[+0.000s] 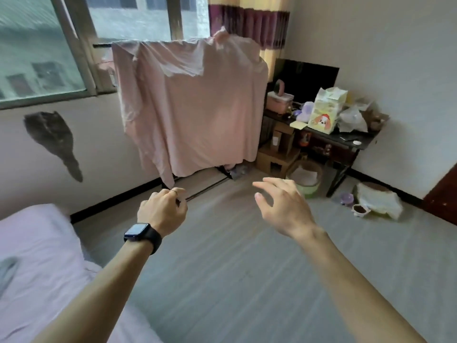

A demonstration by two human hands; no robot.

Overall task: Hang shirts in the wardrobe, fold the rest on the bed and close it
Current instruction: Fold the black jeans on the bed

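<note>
Both arms are stretched over the floor toward the pink-draped wardrobe. The left hand is curled and empty, the right hand is spread, and the bed is at left.

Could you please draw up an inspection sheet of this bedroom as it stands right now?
Surface: bed with a pink sheet, lower left; a blurred grey item lies on it.
Job's things: pink-draped wardrobe below the window; no shirts or hangers seen.
Clutter: dark desk piled with boxes and bags; cardboard boxes and a basket on the floor by it.
Grippers: left hand curled, holding nothing; right hand open, fingers spread; both in mid-air.
Cables: nothing seen.
Surroundings: curtain, dark wall stain.
</note>
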